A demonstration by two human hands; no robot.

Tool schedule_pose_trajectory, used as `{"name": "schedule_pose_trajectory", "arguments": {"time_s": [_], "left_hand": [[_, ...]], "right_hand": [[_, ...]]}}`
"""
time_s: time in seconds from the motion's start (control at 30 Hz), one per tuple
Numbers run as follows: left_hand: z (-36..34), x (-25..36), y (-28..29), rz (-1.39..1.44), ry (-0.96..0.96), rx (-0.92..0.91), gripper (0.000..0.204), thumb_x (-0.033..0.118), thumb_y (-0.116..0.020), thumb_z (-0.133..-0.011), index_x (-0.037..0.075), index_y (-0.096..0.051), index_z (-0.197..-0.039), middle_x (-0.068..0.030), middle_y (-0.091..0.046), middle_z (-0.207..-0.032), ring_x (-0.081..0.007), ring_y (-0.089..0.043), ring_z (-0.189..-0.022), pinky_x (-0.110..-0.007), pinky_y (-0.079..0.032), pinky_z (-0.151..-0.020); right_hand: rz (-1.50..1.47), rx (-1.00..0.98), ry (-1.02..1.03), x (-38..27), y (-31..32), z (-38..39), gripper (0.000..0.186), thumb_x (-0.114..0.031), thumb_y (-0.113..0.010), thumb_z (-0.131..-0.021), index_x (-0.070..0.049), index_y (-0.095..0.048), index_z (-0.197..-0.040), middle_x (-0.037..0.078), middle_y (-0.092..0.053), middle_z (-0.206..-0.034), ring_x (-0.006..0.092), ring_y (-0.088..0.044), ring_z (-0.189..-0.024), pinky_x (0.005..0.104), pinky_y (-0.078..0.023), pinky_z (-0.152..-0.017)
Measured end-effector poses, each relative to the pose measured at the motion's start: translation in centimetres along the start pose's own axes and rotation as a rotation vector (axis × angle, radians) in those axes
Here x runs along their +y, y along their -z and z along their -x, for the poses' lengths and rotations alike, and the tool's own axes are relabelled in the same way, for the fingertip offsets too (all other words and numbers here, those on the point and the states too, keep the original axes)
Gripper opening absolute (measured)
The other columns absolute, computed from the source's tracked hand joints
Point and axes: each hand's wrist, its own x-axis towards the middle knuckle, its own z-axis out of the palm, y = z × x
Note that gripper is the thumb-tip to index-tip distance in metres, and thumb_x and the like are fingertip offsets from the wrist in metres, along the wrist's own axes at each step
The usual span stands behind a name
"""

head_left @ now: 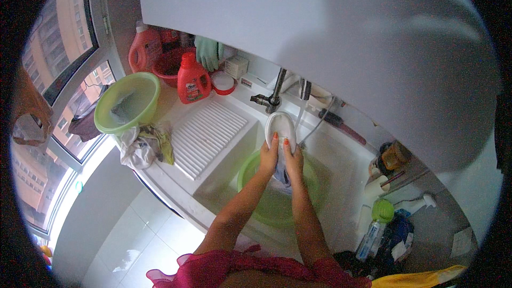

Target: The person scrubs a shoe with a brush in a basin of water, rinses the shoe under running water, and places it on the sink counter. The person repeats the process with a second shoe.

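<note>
Both my hands grip a pale shoe (280,124), held up with its rounded white end toward the tap. My left hand (268,156) is closed around its left side, and my right hand (292,159) around its right; both thumbs press on its face. Between my wrists shows a grey-blue part (282,175), which I cannot tell is shoe or cloth. A thin stream of water (299,116) runs from the metal tap (305,89), just right of the shoe. Below my hands a light green basin (314,194) stands in the white sink (341,176).
Left of the sink lies a ribbed washboard (209,137). Beyond it are a green basin (140,82), crumpled cloths (140,146), a red detergent bottle (193,81) and a hanging rubber glove (208,52). A brush (344,125) rests behind the sink; bottles (368,241) crowd the right.
</note>
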Motion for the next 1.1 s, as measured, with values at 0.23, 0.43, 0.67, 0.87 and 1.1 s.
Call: {"name": "schedule_pose_trajectory", "arguments": {"time_s": [0.23,0.43,0.67,0.87,1.1], "left_hand": [[0.0,-0.1,-0.9,-0.340,-0.243,0.134,0.043,0.034,-0.053,-0.085,-0.007,-0.056,-0.097,-0.0201,-0.061,-0.085,-0.0236,-0.059,-0.079,-0.034,-0.045,-0.071],[-1.3,-2.0,0.2,-0.428,-0.312,0.062,0.046,0.038,-0.057,-0.081,-0.006,-0.057,-0.095,-0.0192,-0.061,-0.085,-0.0251,-0.059,-0.079,-0.035,-0.045,-0.070],[0.2,-0.5,1.6,-0.346,-0.095,-0.356,0.055,0.040,-0.069,-0.071,-0.005,-0.051,-0.097,-0.0162,-0.061,-0.084,-0.0228,-0.059,-0.075,-0.034,-0.046,-0.070],[-1.3,-4.9,2.0,-0.268,-0.117,-0.026,0.051,0.037,-0.067,-0.072,-0.007,-0.052,-0.092,-0.0176,-0.061,-0.081,-0.0226,-0.059,-0.075,-0.035,-0.046,-0.068],[-0.9,-2.0,0.0,-0.394,-0.045,0.102,0.055,0.043,-0.063,-0.075,-0.008,-0.052,-0.092,-0.0159,-0.061,-0.081,-0.0205,-0.058,-0.073,-0.035,-0.045,-0.066]], "right_hand": [[0.067,0.197,0.016,0.0,-0.8,-0.7,0.058,-0.047,-0.045,-0.084,0.009,-0.056,-0.092,0.029,-0.058,-0.085,0.0408,-0.056,-0.081,0.0407,-0.043,-0.070],[-0.060,0.071,-0.123,0.5,-0.5,-1.4,0.064,-0.054,-0.041,-0.084,0.008,-0.057,-0.095,0.021,-0.060,-0.086,0.0317,-0.057,-0.079,0.0382,-0.043,-0.070],[-0.631,-0.022,-0.384,1.2,0.3,-2.6,0.069,-0.055,-0.043,-0.083,0.003,-0.044,-0.119,0.015,-0.051,-0.114,0.0224,-0.049,-0.100,0.0324,-0.039,-0.083],[-0.412,-0.248,-0.133,1.0,0.4,-1.3,0.065,-0.050,-0.042,-0.086,0.000,-0.035,-0.128,0.013,-0.040,-0.127,0.0225,-0.036,-0.117,0.0330,-0.027,-0.097],[-0.467,-0.156,0.015,-0.4,0.4,2.5,0.069,-0.047,-0.043,-0.086,-0.003,-0.023,-0.134,0.018,-0.027,-0.136,0.0268,-0.026,-0.126,0.0344,-0.022,-0.101]]}}
